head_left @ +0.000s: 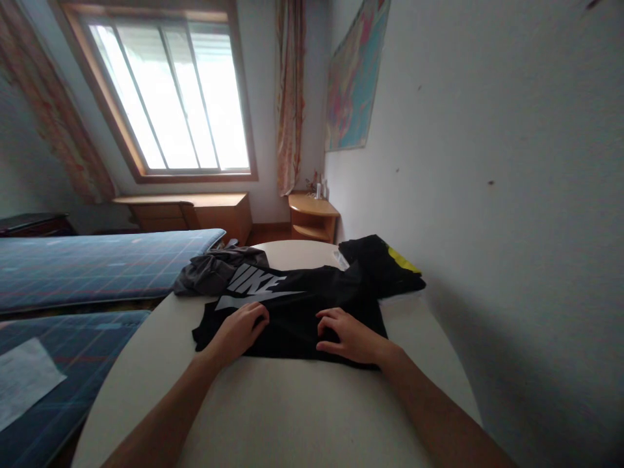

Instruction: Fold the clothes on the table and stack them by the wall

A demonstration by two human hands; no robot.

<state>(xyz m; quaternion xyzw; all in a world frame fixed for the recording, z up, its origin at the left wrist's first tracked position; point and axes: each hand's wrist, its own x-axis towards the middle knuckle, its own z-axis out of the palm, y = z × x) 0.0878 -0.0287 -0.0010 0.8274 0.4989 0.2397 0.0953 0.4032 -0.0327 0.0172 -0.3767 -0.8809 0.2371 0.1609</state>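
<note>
Left hand, right hand apart, fingers loosely curled; forearms extended forward.

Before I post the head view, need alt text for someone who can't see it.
A person's left hand and right hand, fingers curled, are over a black Nike-print garment laid out on a rounded white table. Behind it are a crumpled dark grey garment, left, and black clothing with yellow, right.
</note>
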